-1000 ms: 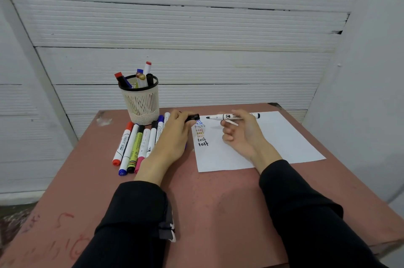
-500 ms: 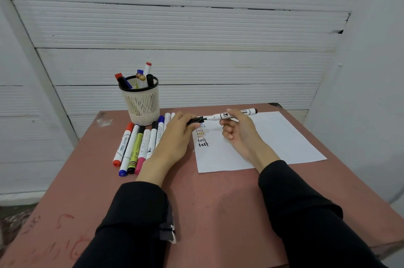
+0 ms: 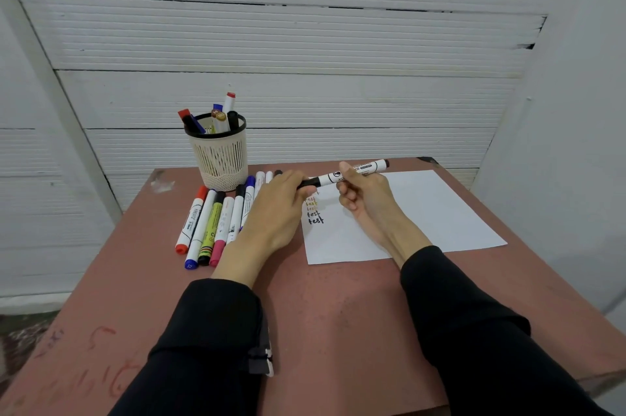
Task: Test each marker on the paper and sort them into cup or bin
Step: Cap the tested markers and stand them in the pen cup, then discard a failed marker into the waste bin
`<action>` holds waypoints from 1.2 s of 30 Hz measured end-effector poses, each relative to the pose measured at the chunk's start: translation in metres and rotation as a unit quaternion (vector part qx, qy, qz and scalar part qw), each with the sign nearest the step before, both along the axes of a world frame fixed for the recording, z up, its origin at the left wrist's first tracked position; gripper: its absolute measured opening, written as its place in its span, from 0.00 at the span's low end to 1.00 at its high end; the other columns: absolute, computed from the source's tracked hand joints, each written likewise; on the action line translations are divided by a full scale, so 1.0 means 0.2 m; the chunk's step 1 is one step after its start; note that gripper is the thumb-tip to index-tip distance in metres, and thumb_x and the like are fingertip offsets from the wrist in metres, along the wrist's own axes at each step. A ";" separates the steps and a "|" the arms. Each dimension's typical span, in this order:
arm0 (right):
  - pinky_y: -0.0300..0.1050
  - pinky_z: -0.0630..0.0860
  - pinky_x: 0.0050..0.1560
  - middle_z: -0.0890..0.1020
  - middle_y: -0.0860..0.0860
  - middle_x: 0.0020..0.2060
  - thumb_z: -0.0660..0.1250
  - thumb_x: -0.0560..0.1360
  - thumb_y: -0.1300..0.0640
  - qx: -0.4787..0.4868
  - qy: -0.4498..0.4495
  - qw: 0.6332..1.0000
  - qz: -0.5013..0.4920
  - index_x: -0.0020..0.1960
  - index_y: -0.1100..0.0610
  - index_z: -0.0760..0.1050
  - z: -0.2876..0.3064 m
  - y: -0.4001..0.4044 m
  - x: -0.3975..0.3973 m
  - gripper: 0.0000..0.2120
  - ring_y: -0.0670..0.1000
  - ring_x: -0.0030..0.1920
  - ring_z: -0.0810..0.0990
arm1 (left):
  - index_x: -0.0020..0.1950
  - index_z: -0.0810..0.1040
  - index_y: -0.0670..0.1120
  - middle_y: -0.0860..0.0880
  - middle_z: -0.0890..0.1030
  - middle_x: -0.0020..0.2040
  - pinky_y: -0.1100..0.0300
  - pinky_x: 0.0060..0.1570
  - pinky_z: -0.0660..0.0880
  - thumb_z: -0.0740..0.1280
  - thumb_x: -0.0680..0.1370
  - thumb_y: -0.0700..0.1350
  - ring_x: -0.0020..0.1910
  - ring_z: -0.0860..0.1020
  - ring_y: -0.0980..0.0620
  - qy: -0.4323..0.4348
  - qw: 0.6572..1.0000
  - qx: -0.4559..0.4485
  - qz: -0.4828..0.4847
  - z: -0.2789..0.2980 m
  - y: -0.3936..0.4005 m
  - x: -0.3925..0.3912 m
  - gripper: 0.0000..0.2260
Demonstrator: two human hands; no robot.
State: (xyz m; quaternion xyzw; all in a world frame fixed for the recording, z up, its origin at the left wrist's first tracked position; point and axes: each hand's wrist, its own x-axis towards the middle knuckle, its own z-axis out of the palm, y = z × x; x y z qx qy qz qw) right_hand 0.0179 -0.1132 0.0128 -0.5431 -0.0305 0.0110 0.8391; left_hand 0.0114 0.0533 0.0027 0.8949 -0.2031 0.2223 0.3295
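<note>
**Both hands on one marker above the paper**

The right hand (image 3: 364,192) grips the white marker (image 3: 352,172) by its barrel; the left hand (image 3: 281,202) pinches its black cap end. It hovers over the paper's (image 3: 423,212) far-left corner, right of the cup (image 3: 220,158).

Makeshift workspace: worn reddish table (image 3: 338,331) against white ribbed panel wall (image 3: 305,42).

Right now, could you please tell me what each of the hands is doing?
Left hand: closed on the black cap of the marker.
Right hand: closed on the marker.
</note>
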 end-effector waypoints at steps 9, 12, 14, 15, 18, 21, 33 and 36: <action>0.36 0.66 0.28 0.75 0.51 0.33 0.69 0.77 0.53 0.043 0.068 0.997 0.001 0.46 0.61 0.75 0.00 -0.01 -0.01 0.10 0.45 0.29 0.68 | 0.50 0.83 0.51 0.44 0.83 0.49 0.51 0.57 0.76 0.69 0.77 0.46 0.52 0.80 0.45 0.160 0.907 -0.384 -0.061 0.02 -0.06 -0.02 0.04; 0.38 0.68 0.29 0.78 0.54 0.35 0.61 0.79 0.42 0.004 0.100 0.994 -0.039 0.52 0.61 0.73 -0.02 -0.02 0.00 0.21 0.47 0.29 0.69 | 0.48 0.83 0.48 0.43 0.84 0.46 0.45 0.59 0.75 0.71 0.75 0.49 0.50 0.81 0.44 0.167 0.861 -0.479 -0.046 0.08 -0.07 -0.03 0.06; 0.42 0.68 0.29 0.80 0.55 0.35 0.55 0.81 0.40 -0.148 0.073 0.981 -0.103 0.54 0.58 0.73 -0.03 -0.01 0.01 0.21 0.49 0.29 0.70 | 0.49 0.82 0.47 0.53 0.82 0.43 0.54 0.56 0.76 0.69 0.77 0.49 0.47 0.79 0.55 0.108 0.875 -0.471 -0.020 0.15 -0.05 -0.05 0.07; 0.43 0.69 0.31 0.80 0.55 0.35 0.55 0.82 0.42 -0.245 0.038 0.959 -0.138 0.55 0.57 0.73 -0.05 0.00 0.01 0.19 0.50 0.30 0.72 | 0.49 0.81 0.48 0.57 0.81 0.43 0.60 0.53 0.75 0.67 0.78 0.50 0.47 0.77 0.59 0.070 0.894 -0.442 -0.004 0.18 -0.04 -0.07 0.07; 0.47 0.72 0.39 0.80 0.52 0.38 0.57 0.82 0.54 -0.456 -0.097 0.868 -0.172 0.50 0.58 0.76 -0.08 0.05 0.00 0.11 0.52 0.37 0.76 | 0.52 0.79 0.48 0.53 0.78 0.51 0.72 0.50 0.70 0.64 0.80 0.46 0.50 0.75 0.62 -0.051 0.932 -0.358 0.031 0.24 0.02 -0.12 0.05; 0.50 0.73 0.40 0.78 0.52 0.38 0.56 0.81 0.58 -0.566 -0.168 0.798 -0.125 0.43 0.60 0.74 -0.10 0.15 0.00 0.12 0.54 0.39 0.75 | 0.55 0.77 0.45 0.49 0.76 0.53 0.69 0.52 0.70 0.61 0.82 0.44 0.51 0.76 0.59 -0.124 0.938 -0.318 0.060 0.26 0.11 -0.16 0.07; 0.49 0.72 0.47 0.79 0.55 0.50 0.56 0.78 0.65 -0.670 -0.245 0.695 -0.090 0.58 0.58 0.76 -0.14 0.41 0.06 0.13 0.57 0.51 0.74 | 0.57 0.77 0.42 0.48 0.75 0.54 0.75 0.50 0.69 0.61 0.80 0.36 0.50 0.74 0.64 -0.242 0.930 -0.217 0.172 0.38 0.46 -0.08 0.09; 0.50 0.73 0.51 0.79 0.54 0.52 0.56 0.79 0.64 -0.657 -0.248 0.706 -0.084 0.61 0.58 0.75 -0.15 0.40 0.06 0.14 0.56 0.54 0.74 | 0.59 0.76 0.43 0.48 0.75 0.56 0.73 0.52 0.70 0.60 0.81 0.37 0.51 0.75 0.60 -0.157 0.947 -0.200 0.197 0.35 0.46 0.03 0.10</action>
